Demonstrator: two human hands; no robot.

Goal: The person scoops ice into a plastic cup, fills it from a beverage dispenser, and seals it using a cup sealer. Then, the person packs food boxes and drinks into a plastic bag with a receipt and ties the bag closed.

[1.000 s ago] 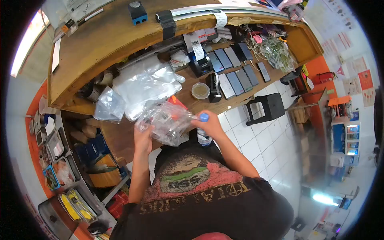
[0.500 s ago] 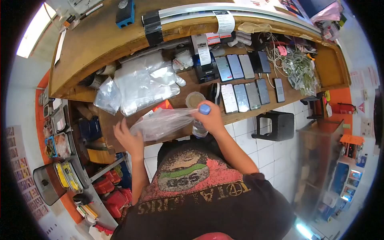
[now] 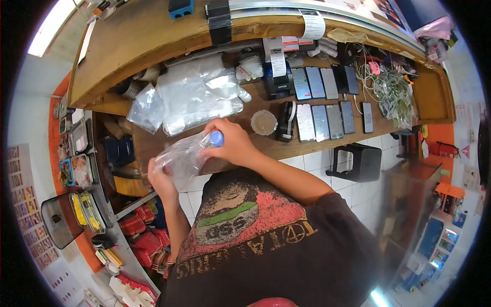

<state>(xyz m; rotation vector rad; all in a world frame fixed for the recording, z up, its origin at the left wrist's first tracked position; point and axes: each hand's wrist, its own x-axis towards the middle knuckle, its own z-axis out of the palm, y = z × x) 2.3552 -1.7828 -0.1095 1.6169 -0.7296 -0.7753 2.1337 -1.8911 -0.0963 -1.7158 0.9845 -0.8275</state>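
Observation:
My right hand [image 3: 232, 143] is closed around the neck of a bottle with a blue cap [image 3: 217, 138], just over the near edge of the desk. Against the bottle lies a clear plastic bag [image 3: 179, 156], crumpled between my two hands. My left hand [image 3: 162, 180] grips the bag's left side with curled fingers. The bottle's body is mostly hidden, and I cannot tell whether it is inside the bag. A round clear cup [image 3: 264, 123] stands on the desk to the right of my right hand.
Flat clear plastic bags [image 3: 197, 97] are stacked behind my hands. Two rows of phones [image 3: 320, 123] lie to the right, beside a small black receipt printer [image 3: 279, 87]. Tangled cables and wrapped items [image 3: 393, 97] fill the right end. A black stool [image 3: 358, 162] stands below the desk.
My right hand has moved left with the bottle, away from the cup and toward my left hand. The bag, stretched out before, is now bunched around the bottle. The view has shifted slightly.

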